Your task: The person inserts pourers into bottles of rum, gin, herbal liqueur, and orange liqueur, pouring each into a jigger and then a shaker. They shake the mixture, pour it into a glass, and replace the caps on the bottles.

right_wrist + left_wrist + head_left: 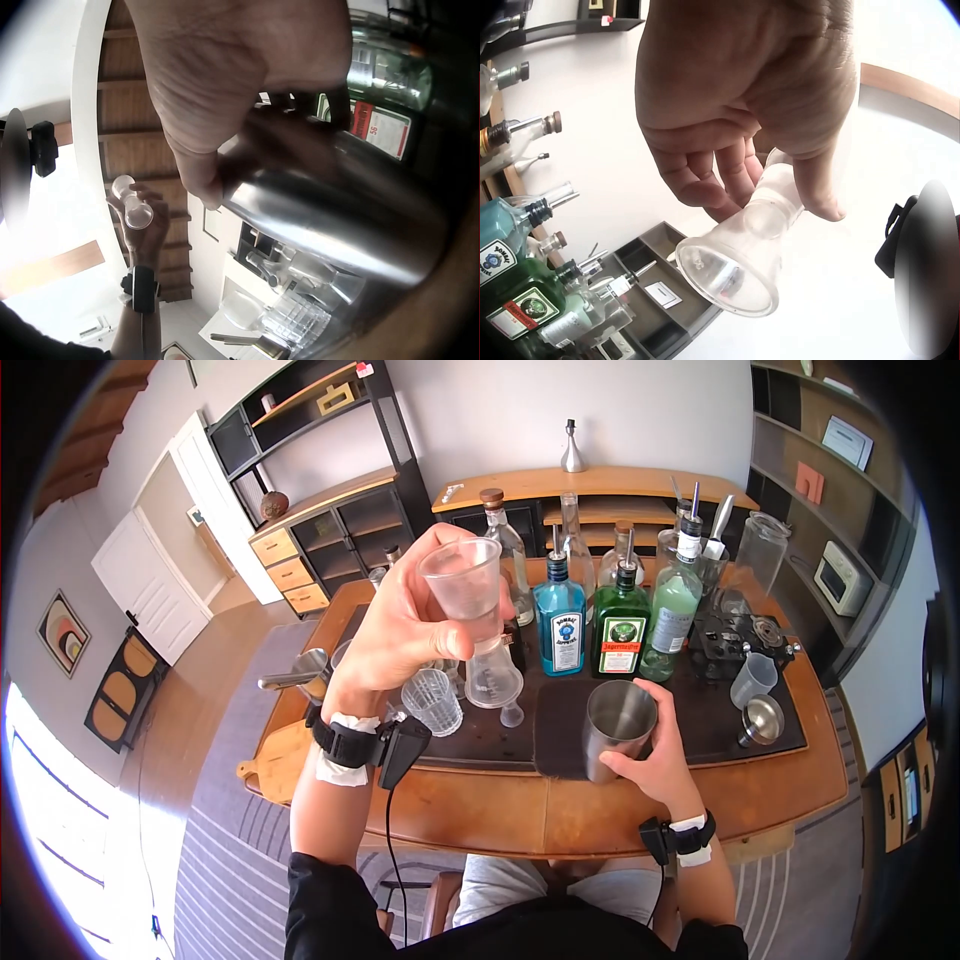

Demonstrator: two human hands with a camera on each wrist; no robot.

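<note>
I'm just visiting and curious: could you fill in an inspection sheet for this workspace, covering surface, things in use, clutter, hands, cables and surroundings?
Surface: wooden table with a dark middle; can't tell if any part is wet.
Things in use: clear hourglass-shaped cup, raised; metal cup, unclear whether its base touches down.
Clutter: blue bottle, green bottle and others crowded behind the metal cup; ribbed glass near the left forearm.
Hands: left hand pinches the clear cup; right hand grips the metal one.
Cables: black cable hangs from the left wrist camera.
Surroundings: shelves, a white door; other people, nothing seen.
</note>
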